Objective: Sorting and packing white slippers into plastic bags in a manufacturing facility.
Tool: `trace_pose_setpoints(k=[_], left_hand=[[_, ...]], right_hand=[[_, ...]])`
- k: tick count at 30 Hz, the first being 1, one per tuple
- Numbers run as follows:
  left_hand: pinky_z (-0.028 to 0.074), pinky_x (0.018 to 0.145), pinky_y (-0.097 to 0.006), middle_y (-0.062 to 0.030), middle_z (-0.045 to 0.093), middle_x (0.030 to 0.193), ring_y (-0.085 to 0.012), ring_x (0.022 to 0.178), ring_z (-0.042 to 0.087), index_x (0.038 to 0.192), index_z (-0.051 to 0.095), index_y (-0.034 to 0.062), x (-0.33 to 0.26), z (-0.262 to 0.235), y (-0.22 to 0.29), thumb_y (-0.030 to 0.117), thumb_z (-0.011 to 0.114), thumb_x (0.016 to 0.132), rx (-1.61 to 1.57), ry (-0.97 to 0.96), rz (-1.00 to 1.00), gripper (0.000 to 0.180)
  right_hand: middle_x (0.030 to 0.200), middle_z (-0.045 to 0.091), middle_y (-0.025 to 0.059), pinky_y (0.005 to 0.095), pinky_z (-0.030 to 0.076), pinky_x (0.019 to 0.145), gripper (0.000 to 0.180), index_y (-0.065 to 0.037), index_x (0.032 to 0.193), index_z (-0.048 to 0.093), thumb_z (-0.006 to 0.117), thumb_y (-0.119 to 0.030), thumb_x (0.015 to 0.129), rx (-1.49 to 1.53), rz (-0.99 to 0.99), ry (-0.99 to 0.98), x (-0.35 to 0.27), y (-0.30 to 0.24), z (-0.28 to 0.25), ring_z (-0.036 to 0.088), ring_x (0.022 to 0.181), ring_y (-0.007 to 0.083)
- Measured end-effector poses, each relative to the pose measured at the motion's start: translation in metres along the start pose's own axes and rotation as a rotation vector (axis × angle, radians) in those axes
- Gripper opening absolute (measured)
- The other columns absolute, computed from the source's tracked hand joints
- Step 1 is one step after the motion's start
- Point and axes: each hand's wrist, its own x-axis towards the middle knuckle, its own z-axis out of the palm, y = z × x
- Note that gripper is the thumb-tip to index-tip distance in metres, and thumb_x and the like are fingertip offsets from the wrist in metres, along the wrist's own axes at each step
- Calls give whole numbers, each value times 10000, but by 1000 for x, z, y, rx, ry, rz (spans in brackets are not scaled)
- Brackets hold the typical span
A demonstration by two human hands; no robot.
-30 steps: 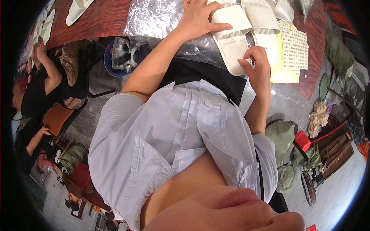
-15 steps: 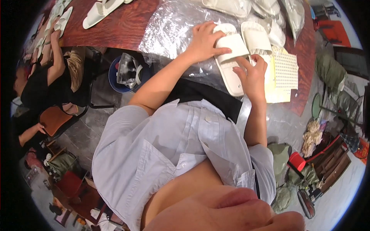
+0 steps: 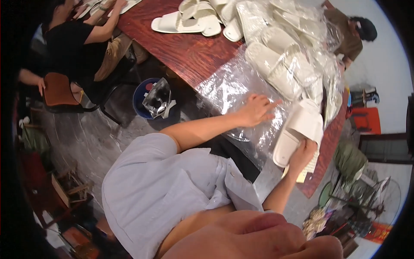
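Observation:
A cream slide slipper (image 3: pixel 286 149) is held at its side by my right hand (image 3: pixel 303 153), whose fingers close around the edge near the strap. Another slipper may lie against it, but the overlap hides this. My left hand (image 3: pixel 258 111), fingers spread and holding nothing, hovers over or rests on a clear plastic bag (image 3: pixel 224 82) spread flat at the table edge. Partly covered by the right hand and the slipper is a pale yellow sheet of small labels (image 3: pixel 302 176).
Bagged cream slippers (image 3: pixel 276 64) are heaped beyond my hands, with loose slippers (image 3: pixel 172 23) to their left on the red-brown table (image 3: pixel 172 52). A blue bucket (image 3: pixel 137 101) holding plastic scraps stands on the floor. People work at the left (image 3: pixel 69 43) and far right (image 3: pixel 345 32).
My view has swung left. The right hand has taken hold of a slipper and moved it right, off the bag's middle. My left hand has let go of its slipper and lies over the bag.

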Motion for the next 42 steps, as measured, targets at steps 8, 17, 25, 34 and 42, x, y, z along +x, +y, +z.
trace_pose_setpoints(k=[8, 17, 25, 34, 42], left_hand=[[175, 1110, -679, -210, 405, 1497, -463, 1426, 262, 1440, 509, 240, -12, 23, -8, 615, 566, 874, 355, -177, 116, 681], [44, 1153, -684, -179, 198, 1619, -496, 1485, 46, 1549, 331, 283, 3, 2, 25, 650, 453, 925, 418, -539, 92, 734], [81, 1144, -677, -203, 247, 1590, -495, 1470, 102, 1528, 377, 265, 1, -5, 21, 625, 537, 895, 383, -553, 35, 745], [115, 1124, -690, -221, 379, 1519, -501, 1442, 199, 1487, 450, 280, -7, -1, 10, 631, 562, 874, 396, -358, 100, 715], [184, 1106, -670, -217, 424, 1467, -480, 1393, 283, 1440, 511, 271, -12, -3, 13, 633, 596, 852, 425, -270, 153, 696]], right_hand=[[908, 576, 181, 398, 446, 801, 70, 48, 919, 609, 608, 4, 865, 209, -434, -318, 85, -103, 15, 561, 896, 348], [956, 646, 254, 487, 472, 844, 256, 14, 1060, 660, 628, -174, 888, 179, -938, -254, 268, -257, 190, 606, 947, 423], [977, 720, 162, 447, 533, 837, 363, -113, 1221, 676, 696, -172, 863, 80, -827, -535, 178, -238, 157, 673, 923, 370], [1573, 170, 301, 650, 434, 968, 840, -378, 1465, 447, 848, -324, 729, -375, -230, -183, 171, -44, 107, 249, 1386, 548], [1434, 257, 290, 522, 392, 1045, 802, -271, 1373, 565, 892, -174, 647, -107, -188, -155, 133, -9, 136, 307, 1266, 498]])
